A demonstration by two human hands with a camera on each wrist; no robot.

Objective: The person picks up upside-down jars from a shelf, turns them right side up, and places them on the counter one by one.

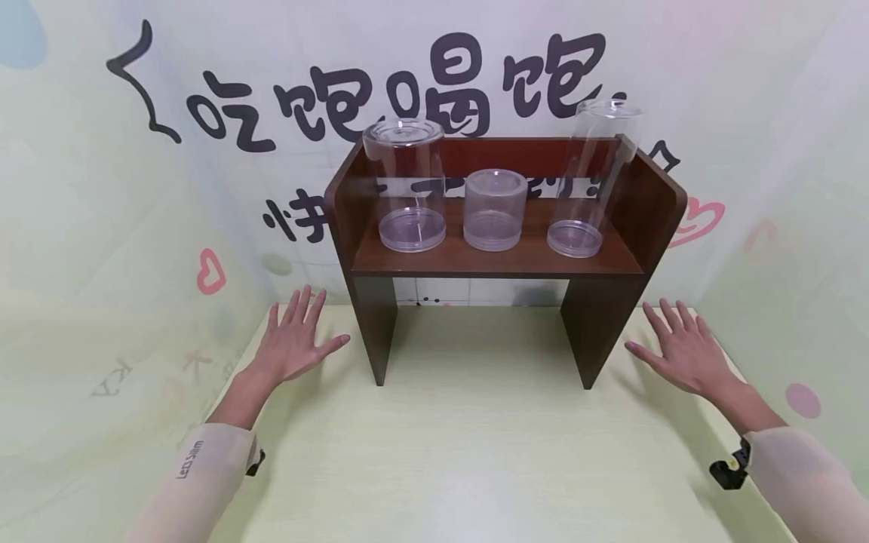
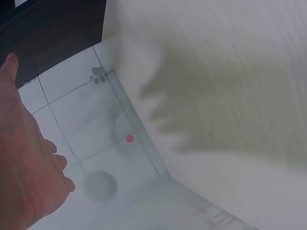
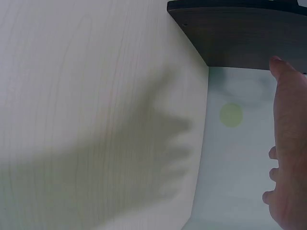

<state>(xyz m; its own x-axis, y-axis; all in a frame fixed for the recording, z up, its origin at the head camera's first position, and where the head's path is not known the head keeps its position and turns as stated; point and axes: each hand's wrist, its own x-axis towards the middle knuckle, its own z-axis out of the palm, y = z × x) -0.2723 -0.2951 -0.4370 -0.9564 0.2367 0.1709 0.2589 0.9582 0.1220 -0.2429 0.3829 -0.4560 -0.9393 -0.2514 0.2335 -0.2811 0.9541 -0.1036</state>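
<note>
My left hand (image 1: 288, 348) is held out over the table at the left of a dark brown wooden shelf (image 1: 498, 262), fingers spread and nothing in it. On the other side, my right hand (image 1: 687, 354) is likewise spread and holds nothing. Three clear jars stand on the shelf board: a wide tall jar (image 1: 410, 188) at the left, a short jar (image 1: 495, 211) in the middle and a narrow tall jar (image 1: 587, 177) at the right. In the left wrist view the thumb (image 2: 9, 67) overlaps the shelf's side panel; the right wrist view has the same with the right thumb (image 3: 283, 67).
The pale wood-grain table (image 1: 468, 452) runs under the shelf and both arms. Printed curtains with black lettering (image 1: 455, 83) and hearts enclose the back and sides. Both hands cast shadows on the tabletop. Black straps (image 1: 732, 467) show at the cuffs.
</note>
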